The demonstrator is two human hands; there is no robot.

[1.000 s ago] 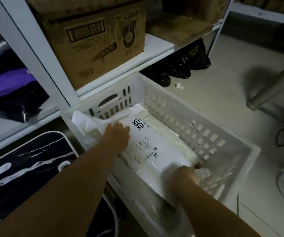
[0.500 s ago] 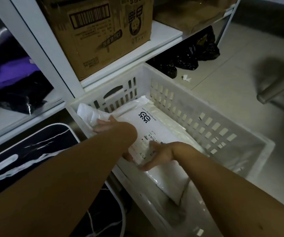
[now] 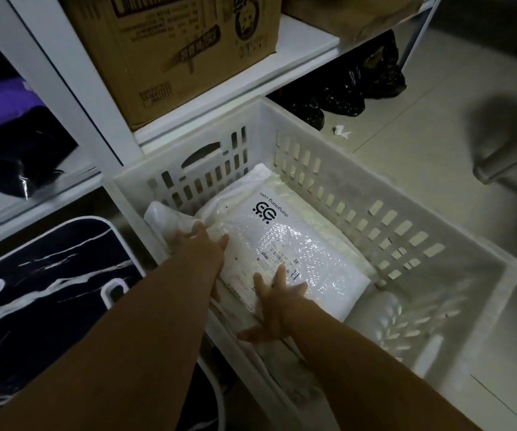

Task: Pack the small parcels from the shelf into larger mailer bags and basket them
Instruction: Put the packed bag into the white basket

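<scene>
Head camera looks down into a white slotted laundry basket (image 3: 385, 194) on the floor beside a white shelf unit (image 3: 300, 45). A white bubble mailer bag (image 3: 307, 244) printed "dangdang.com" lies flat inside it, on top of other pale bags whose edges are hard to separate in the dim light. The left hand (image 3: 202, 253) rests on the mailer's left edge, fingers straight, its grip wide and holding nothing; the thumb is hidden under the palm. The right hand (image 3: 279, 309) presses the mailer's near edge with fingers spread flat, also holding nothing. The label's small print is unreadable. A cardboard box (image 3: 188, 51) on the shelf is cut off at the top, and black bags (image 3: 344, 91) sit beneath.
</scene>
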